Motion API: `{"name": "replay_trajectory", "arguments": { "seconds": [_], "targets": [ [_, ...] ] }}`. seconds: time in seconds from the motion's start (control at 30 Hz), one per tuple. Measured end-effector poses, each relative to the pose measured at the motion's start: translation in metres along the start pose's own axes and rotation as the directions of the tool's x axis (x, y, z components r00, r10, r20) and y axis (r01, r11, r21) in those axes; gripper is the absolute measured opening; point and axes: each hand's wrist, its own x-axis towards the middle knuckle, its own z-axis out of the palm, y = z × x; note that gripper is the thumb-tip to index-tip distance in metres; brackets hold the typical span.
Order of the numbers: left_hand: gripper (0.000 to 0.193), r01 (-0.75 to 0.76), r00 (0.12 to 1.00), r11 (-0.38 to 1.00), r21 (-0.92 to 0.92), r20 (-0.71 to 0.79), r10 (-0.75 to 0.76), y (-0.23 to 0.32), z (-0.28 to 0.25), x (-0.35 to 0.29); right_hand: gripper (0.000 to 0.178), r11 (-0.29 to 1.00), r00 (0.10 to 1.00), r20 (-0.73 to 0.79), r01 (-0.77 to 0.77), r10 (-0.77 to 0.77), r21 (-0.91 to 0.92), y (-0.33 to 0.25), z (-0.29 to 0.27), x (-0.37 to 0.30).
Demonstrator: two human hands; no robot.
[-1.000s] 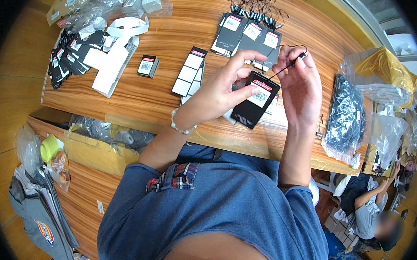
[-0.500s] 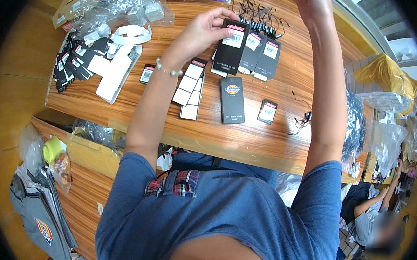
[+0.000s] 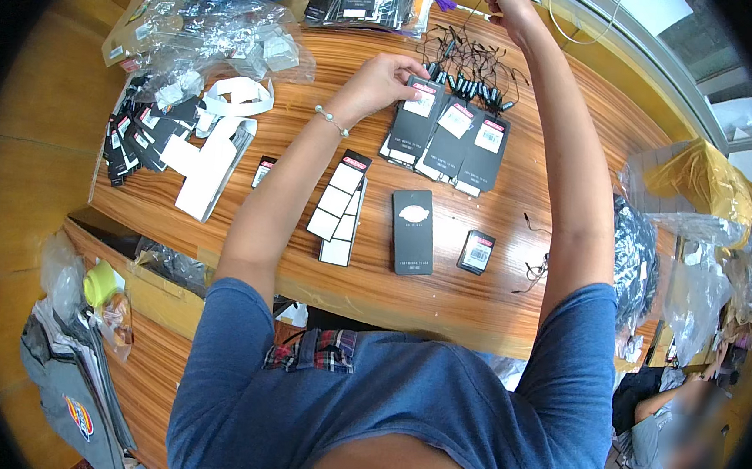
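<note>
My left hand [image 3: 384, 87] grips the upper end of a black hang tag [image 3: 411, 131] with a white and red sticker, lying at the left of similar overlapping tags [image 3: 485, 155]. Thumb and fingers pinch its edge. At the top edge, my right hand [image 3: 507, 7] is closed on a thin black string [image 3: 463, 21] running down towards the tags' string ends. More black strings [image 3: 484, 59] lie in a tangle behind the tags. Nearer me are a stack of black tags with a white oval [image 3: 412, 235], a small stack of stickered tags [image 3: 477, 253] and white label strips [image 3: 338, 207].
Clear plastic bags [image 3: 224, 36] and a fan of small black tags [image 3: 143, 140] lie at the left beside white folded strips [image 3: 206, 166]. A bagged tag stack [image 3: 362, 3] stands at the back. Loose strings [image 3: 533, 272] lie by my right forearm. Another person [image 3: 663, 429] is at lower right.
The view has shifted, so the table sits lower in it. The tag at my left hand, held raised before, now lies on the left pile. My right hand has moved left and farther away.
</note>
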Motion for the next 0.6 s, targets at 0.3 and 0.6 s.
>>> {"name": "replay_trajectory", "arguments": {
  "seconds": [0.3, 0.6],
  "targets": [
    [0.043, -0.135, 0.964, 0.937, 0.323, -0.174, 0.199, 0.0, 0.003, -0.01, 0.024, 0.981, 0.96, 0.201, -0.191, 0.195, -0.043, 0.024, 0.021, -0.002],
    [0.05, -0.066, 0.853, 0.991, 0.12, -0.509, 0.118, 0.046, -0.022, -0.1, 0.05, 0.98, 0.999, 0.037, 0.007, 0.0, -0.199, -0.013, -0.03, -0.06]
  ]
}}
